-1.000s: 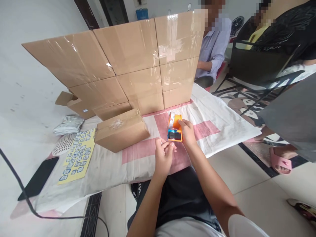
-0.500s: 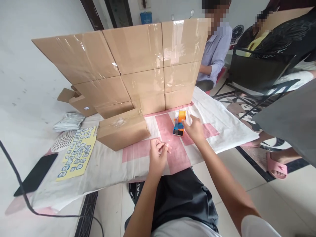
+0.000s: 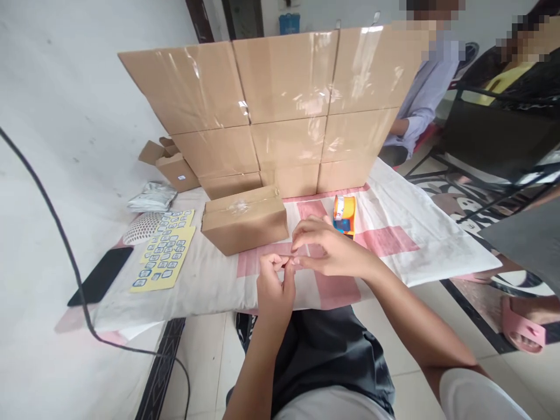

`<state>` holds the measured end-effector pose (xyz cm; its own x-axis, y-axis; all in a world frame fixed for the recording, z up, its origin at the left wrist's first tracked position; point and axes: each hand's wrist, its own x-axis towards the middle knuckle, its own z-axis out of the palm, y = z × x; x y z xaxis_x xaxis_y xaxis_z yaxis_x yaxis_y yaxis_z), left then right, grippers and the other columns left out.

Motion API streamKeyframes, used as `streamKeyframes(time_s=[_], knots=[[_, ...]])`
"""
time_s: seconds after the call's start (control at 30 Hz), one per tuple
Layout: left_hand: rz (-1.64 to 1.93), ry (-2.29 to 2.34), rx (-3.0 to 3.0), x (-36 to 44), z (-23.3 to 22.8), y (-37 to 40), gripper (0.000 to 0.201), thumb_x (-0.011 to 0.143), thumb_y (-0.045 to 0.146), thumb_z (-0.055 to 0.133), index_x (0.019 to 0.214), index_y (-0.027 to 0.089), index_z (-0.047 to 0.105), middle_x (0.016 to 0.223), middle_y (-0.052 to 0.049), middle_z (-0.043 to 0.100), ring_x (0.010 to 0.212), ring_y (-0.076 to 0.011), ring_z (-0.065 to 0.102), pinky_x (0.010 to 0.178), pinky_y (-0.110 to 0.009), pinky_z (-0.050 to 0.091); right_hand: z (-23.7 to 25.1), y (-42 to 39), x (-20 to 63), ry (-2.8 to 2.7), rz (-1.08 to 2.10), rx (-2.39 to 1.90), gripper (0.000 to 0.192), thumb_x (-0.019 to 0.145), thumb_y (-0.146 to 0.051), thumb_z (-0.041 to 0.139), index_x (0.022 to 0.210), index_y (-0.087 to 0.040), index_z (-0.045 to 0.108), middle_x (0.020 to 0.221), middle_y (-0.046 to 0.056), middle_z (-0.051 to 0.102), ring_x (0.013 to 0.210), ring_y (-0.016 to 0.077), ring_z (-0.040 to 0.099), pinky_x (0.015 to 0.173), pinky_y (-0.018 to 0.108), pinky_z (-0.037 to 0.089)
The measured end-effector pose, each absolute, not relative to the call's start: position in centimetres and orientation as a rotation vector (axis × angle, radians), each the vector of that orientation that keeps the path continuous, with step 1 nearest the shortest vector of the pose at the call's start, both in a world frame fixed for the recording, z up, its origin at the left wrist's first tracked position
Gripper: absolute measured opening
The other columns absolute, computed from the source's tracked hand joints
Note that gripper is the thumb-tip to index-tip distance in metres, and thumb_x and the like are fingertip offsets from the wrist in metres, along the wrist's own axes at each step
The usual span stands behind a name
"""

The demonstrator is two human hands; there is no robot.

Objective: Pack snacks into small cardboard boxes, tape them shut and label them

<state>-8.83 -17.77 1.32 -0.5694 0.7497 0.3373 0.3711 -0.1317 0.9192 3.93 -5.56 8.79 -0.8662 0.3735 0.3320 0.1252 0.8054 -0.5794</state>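
"What have the hands got hold of?"

"The left hand (image 3: 275,286), low in the centre of the frame, has thumb and forefinger pinched together. The right hand (image 3: 339,251) is loosely curled, about half open, its thumb tip meeting that pinch. If there's a scrap between them, it's too small for me to tell."

"And the tape dispenser (image 3: 349,207)?"

"Right of centre on the table (image 3: 196,291), just beyond the right hand, gripped by neither. I'd guess light, stiff plastic; take it round the orange body, clear of any cutter."

"The cardboard box (image 3: 247,227)?"

"Left of centre, near the left hand. Probably light and stiff, though its edges might crush and the shiny patch on top could be slippery. I'd press flat palms on its long sides."
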Motion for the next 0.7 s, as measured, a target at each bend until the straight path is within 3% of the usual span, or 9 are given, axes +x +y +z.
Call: streamKeyframes(time_s=[0.03, 0.1, 0.17, 0.23, 0.3, 0.4, 0.5, 0.57, 0.7], knots=[[1.768, 1.850, 1.234, -9.2, 1.2, -17.9, 0.022, 0.092, 0.034, 0.064, 0.095, 0.026, 0.044, 0.087, -0.003, 0.074, 0.085, -0.0215, 0.073, 0.076, -0.033, 0.053, 8.9, -5.6, 3.3, -2.590, 0.778, -0.322, 0.001, 0.093, -0.024, 0.070, 0.092, -0.024, 0.071, 0.097, 0.003, 0.067, 0.100, 0.0232, 0.058, 0.094, 0.041, 0.039], [1.795, 1.843, 1.172, -10.1, 0.9, -18.1, 0.025, 0.092, 0.037, 0.066, 0.095, 0.026, 0.043, 0.087, -0.003, 0.075, 0.082, -0.0205, 0.073, 0.074, -0.032, 0.052, 9.2, -5.4, 2.0, -2.659, 0.786, -0.193, 0.014, 0.098, -0.023, 0.063, 0.085, -0.022, 0.069, 0.089, 0.003, 0.065, 0.096, 0.0219, 0.057, 0.089, 0.038, 0.039], [1.792, 1.749, 1.046, -11.2, 0.5, -18.1, 0.030, 0.093, 0.040, 0.065, 0.097, 0.026, 0.040, 0.084, -0.001, 0.075, 0.067, -0.0170, 0.069, 0.067, -0.029, 0.050, 9.7, -4.5, 0.7, -2.685, 0.763, -0.101, 0.023, 0.101, -0.021, 0.055, 0.081, -0.021, 0.067, 0.084, 0.003, 0.064, 0.092, 0.0209, 0.056, 0.087, 0.037, 0.038], [1.764, 1.674, 0.894, -12.6, 0.2, -18.2, 0.032, 0.094, 0.043, 0.064, 0.100, 0.026, 0.036, 0.079, 0.000, 0.075, 0.050, -0.0129, 0.060, 0.059, -0.027, 0.047, 10.7, -2.6, -0.9, -2.623, 0.684, -0.120, 0.026, 0.102, -0.022, 0.052, 0.080, -0.021, 0.067, 0.082, 0.003, 0.064, 0.089, 0.0204, 0.057, 0.088, 0.038, 0.036], [1.801, 1.741, 0.830, -14.0, 0.5, -18.3, 0.032, 0.095, 0.042, 0.063, 0.105, 0.026, 0.037, 0.083, -0.001, 0.077, 0.049, -0.0125, 0.059, 0.060, -0.028, 0.048, 12.0, -0.1, -3.0, -2.513, 0.591, -0.232, 0.024, 0.100, -0.024, 0.053, 0.081, -0.020, 0.068, 0.082, 0.003, 0.066, 0.090, 0.0212, 0.057, 0.091, 0.039, 0.034], [1.933, 2.050, 1.146, -15.8, 1.9, -17.7, 0.030, 0.095, 0.037, 0.063, 0.116, 0.025, 0.046, 0.112, -0.010, 0.077, 0.090, -0.0204, 0.074, 0.087, -0.038, 0.052, 13.3, 3.7, -7.1, -2.533, 0.553, -0.344, 0.022, 0.094, -0.021, 0.057, 0.076, -0.018, 0.068, 0.080, 0.004, 0.069, 0.092, 0.0228, 0.056, 0.089, 0.037, 0.033], [1.665, 2.291, 1.784, -17.3, 3.5, -15.7, 0.036, 0.095, 0.033, 0.063, 0.129, 0.025, 0.056, 0.144, -0.013, 0.064, 0.134, -0.0296, 0.059, 0.114, -0.051, 0.036, 13.0, 5.6, -10.6, -2.691, 0.532, -0.367, 0.023, 0.087, -0.010, 0.056, 0.068, -0.017, 0.066, 0.077, 0.004, 0.070, 0.088, 0.0213, 0.056, 0.088, 0.037, 0.032], [1.362, 2.318, 2.041, -18.2, 3.8, -14.1, 0.042, 0.094, 0.029, 0.062, 0.136, 0.026, 0.057, 0.150, -0.011, 0.059, 0.141, -0.0320, 0.052, 0.119, -0.054, 0.026, 12.3, 5.8, -11.8, -2.794, 0.472, -0.384, 0.022, 0.083, -0.007, 0.058, 0.066, -0.018, 0.066, 0.077, 0.003, 0.070, 0.091, 0.0220, 0.056, 0.091, 0.039, 0.030], [1.140, 2.374, 2.110, -19.0, 2.4, -12.1, 0.047, 0.095, 0.025, 0.059, 0.142, 0.024, 0.056, 0.143, -0.009, 0.065, 0.137, -0.0320, 0.055, 0.120, -0.054, 0.025, 11.3, 5.1, -12.3, -2.960, 0.284, -0.417, 0.015, 0.083, -0.012, 0.067, 0.071, -0.019, 0.073, 0.093, 0.008, 0.068, 0.104, 0.0275, 0.054, 0.094, 0.044, 0.032]])
